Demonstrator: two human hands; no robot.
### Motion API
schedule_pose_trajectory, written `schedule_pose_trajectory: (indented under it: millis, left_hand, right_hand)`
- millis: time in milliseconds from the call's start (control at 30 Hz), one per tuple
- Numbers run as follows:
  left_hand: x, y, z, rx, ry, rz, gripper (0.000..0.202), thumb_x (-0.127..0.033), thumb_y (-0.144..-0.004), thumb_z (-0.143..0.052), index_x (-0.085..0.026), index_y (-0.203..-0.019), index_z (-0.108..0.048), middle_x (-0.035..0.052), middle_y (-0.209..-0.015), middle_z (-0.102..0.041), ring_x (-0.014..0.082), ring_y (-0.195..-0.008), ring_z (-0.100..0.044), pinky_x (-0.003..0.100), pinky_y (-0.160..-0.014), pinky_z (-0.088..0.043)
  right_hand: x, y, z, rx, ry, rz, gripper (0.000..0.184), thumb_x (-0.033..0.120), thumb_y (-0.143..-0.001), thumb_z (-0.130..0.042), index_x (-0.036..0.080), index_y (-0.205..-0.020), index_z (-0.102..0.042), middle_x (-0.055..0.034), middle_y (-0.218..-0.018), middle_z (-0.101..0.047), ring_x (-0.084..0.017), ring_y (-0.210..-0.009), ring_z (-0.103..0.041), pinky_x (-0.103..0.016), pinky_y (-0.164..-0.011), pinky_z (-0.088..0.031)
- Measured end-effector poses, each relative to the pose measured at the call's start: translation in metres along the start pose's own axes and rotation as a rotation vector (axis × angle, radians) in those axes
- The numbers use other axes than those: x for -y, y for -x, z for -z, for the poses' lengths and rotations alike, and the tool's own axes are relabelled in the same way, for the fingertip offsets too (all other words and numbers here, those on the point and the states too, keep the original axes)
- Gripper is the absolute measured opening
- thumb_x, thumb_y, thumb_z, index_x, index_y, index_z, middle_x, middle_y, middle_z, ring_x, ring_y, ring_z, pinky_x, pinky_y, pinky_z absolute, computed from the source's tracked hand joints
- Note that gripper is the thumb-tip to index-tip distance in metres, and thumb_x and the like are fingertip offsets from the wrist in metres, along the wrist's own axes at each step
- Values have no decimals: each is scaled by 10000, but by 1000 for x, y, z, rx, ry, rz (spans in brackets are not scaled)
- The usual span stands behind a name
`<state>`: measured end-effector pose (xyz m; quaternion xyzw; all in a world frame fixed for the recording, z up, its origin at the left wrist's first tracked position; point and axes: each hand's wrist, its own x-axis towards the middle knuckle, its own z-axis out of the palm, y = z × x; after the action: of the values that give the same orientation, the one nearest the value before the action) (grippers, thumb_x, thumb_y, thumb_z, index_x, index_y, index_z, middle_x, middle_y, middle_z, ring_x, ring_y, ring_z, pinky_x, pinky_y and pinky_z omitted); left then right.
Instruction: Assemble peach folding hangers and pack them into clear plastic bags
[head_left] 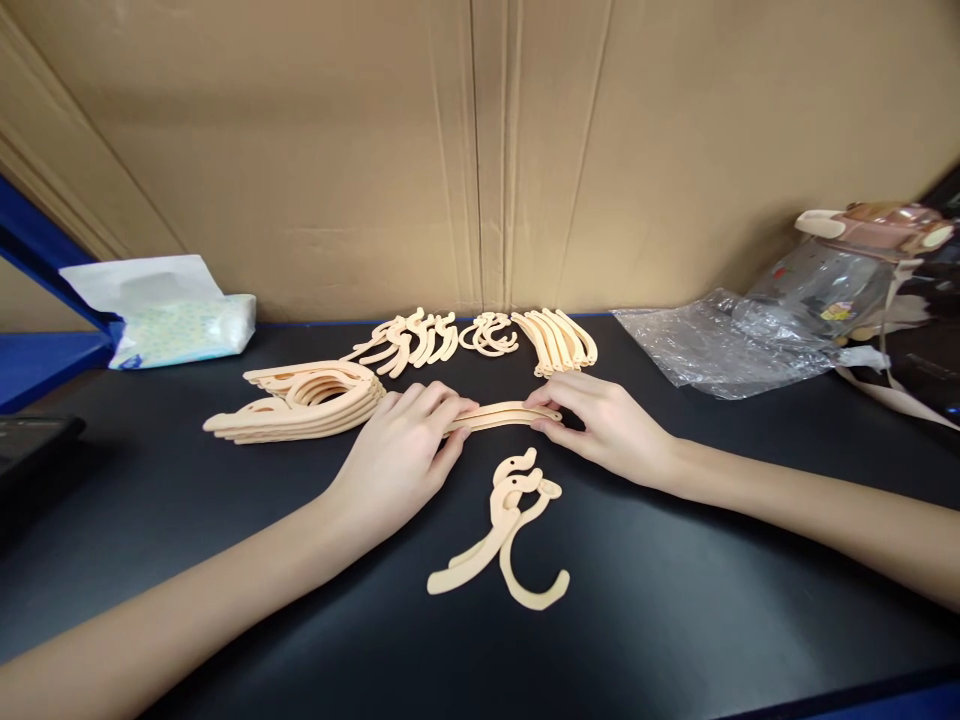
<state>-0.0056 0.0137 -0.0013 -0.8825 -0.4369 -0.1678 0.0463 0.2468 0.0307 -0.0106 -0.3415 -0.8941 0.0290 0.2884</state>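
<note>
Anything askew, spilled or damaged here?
Nothing looks spilled or damaged. Only the crumpled clear plastic bag looks untidy, strewn beside the transparent brown-lidded bottle at right. The long beige curved part between left hand and right hand shows no visible break.

The bare left hand hides the left end of a pale beige, curved plastic piece; the bare right hand covers part of its right end. A flat black object is cut off at the left edge. On the far right, a brown-lidded clear plastic bottle bears a small yellow sticker too tiny to read.
</note>
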Motion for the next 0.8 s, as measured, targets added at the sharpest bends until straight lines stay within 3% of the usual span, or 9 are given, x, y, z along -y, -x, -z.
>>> schedule_pose_trajectory:
  millis: [800]
  left_hand:
    - [1,1,-2,17,10,7,309,-285,-1041,-350,-170,-1171,-606,67,-1070,-651,245,-941,-580,400,-794,-469]
  right_hand:
    - [-1,1,-1,21,25,28,130,213,-980,-527,177,-923,-637,-56,-945,-672,-180,-888,-636,-316,-779,-537]
